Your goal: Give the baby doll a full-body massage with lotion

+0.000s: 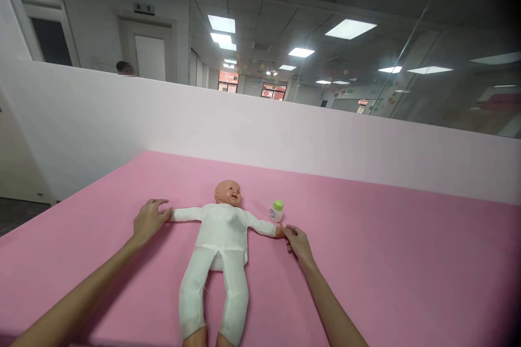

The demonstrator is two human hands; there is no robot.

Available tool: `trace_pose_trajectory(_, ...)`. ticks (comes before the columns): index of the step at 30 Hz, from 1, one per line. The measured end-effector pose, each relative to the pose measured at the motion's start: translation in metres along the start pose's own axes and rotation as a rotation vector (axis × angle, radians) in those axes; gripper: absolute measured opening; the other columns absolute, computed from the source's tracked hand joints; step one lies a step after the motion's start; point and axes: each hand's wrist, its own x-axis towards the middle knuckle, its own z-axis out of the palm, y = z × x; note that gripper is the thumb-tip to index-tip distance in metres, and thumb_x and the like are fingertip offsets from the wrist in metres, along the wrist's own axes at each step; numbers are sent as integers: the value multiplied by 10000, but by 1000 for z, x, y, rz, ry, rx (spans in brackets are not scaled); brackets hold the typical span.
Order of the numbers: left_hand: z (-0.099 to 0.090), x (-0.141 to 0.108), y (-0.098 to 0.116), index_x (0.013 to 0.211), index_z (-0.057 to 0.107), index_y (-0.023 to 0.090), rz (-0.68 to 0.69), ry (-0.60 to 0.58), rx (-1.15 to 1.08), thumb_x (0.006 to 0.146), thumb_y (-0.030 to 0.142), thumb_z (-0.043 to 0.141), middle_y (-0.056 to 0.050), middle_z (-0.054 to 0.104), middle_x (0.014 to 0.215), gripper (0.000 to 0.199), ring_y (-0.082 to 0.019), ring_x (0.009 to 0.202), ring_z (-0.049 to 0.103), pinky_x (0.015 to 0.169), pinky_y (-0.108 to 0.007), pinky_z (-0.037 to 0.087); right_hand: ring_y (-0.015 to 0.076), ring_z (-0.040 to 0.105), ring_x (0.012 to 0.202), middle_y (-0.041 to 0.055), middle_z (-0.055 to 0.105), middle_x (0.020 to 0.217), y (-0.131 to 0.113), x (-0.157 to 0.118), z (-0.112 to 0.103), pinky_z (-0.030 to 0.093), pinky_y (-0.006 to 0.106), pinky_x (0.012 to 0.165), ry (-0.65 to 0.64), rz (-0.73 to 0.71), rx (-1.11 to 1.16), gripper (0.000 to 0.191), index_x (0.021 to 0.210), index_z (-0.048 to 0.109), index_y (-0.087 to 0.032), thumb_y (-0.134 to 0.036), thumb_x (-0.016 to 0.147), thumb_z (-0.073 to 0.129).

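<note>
A baby doll (223, 227) in white clothes lies on its back on the pink mat (386, 260), arms stretched out to both sides and its head turned to the right. My left hand (151, 220) grips the doll's hand at the end of the left-side arm; its fingers partly cover it. On the other side my right hand (298, 242) pinches the doll's other hand between thumb and fingers. Just above that hand stands a small jar (276, 211) with a green lid and a printed label, touched by neither hand.
Behind the mat runs a low white wall (285, 141) with a glass pane (325, 70) above it. Past the wall are doors (150, 54), ceiling lights, and the top of a person's head (125, 68). The mat's left edge drops toward a dark floor (18, 214).
</note>
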Motion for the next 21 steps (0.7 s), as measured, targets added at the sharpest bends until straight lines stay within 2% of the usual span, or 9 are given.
trace_pose_trajectory(2,-2,-17,18,1245,692,225,111,49,34,953,446,455,-107,665,1308,436,-292,1125,639,693,-313,449,116,459,408,-81,542,530,-1,-3,-1,385,256,406,-2,-8,-2,472,1011,652,-165,-493,691,768)
trace_pose_trajectory(4,-8,-37,32,1182,707,222,201,-18,22,973,422,427,-89,717,1141,403,-264,1021,660,679,-299,437,118,484,440,-57,565,540,-1,-5,-2,417,261,447,-23,-28,4,414,912,665,-166,-493,688,784)
trace_pose_trajectory(7,-27,-74,46,1014,734,231,336,-348,-46,954,415,490,-33,716,858,312,-220,768,648,637,-281,416,129,523,488,-24,619,582,0,-7,-1,449,266,487,-44,-61,63,400,860,643,-180,-482,670,825)
trace_pose_trajectory(9,-40,-99,50,887,733,235,454,-572,-114,938,399,544,-4,698,773,255,-193,684,609,619,-268,404,143,547,508,-15,635,595,1,-7,1,463,272,493,-38,-65,106,423,858,604,-200,-482,655,847)
trace_pose_trajectory(11,-46,-123,52,822,724,232,472,-626,-216,961,403,541,2,698,758,286,-180,678,594,623,-259,413,154,560,520,-16,630,588,2,-6,3,466,275,490,-36,-57,131,456,857,572,-214,-497,643,858)
trace_pose_trajectory(13,-41,-146,50,817,727,225,402,-519,-319,984,433,525,-6,711,767,335,-176,678,597,625,-254,436,155,557,527,-23,623,587,2,-6,6,454,270,485,-39,-53,148,496,884,578,-211,-517,625,870)
trace_pose_trajectory(16,-21,-183,39,838,747,226,317,-236,-468,973,445,571,-18,737,791,312,-174,660,628,606,-250,487,129,516,534,-34,600,591,1,-9,7,427,253,496,-62,-78,168,517,887,649,-181,-560,620,877)
trace_pose_trajectory(19,-3,-224,23,818,768,250,429,-36,-614,939,381,646,-27,744,782,216,-194,694,693,638,-254,569,107,470,537,-32,579,595,-2,-14,7,403,250,504,-94,-89,217,489,759,690,-168,-600,627,878)
trace_pose_trajectory(21,3,-251,13,859,804,287,516,76,-614,908,379,697,-34,762,805,150,-210,718,731,661,-259,611,112,490,547,-20,602,622,-5,-18,7,423,257,513,-101,-58,266,491,723,688,-172,-600,605,898)
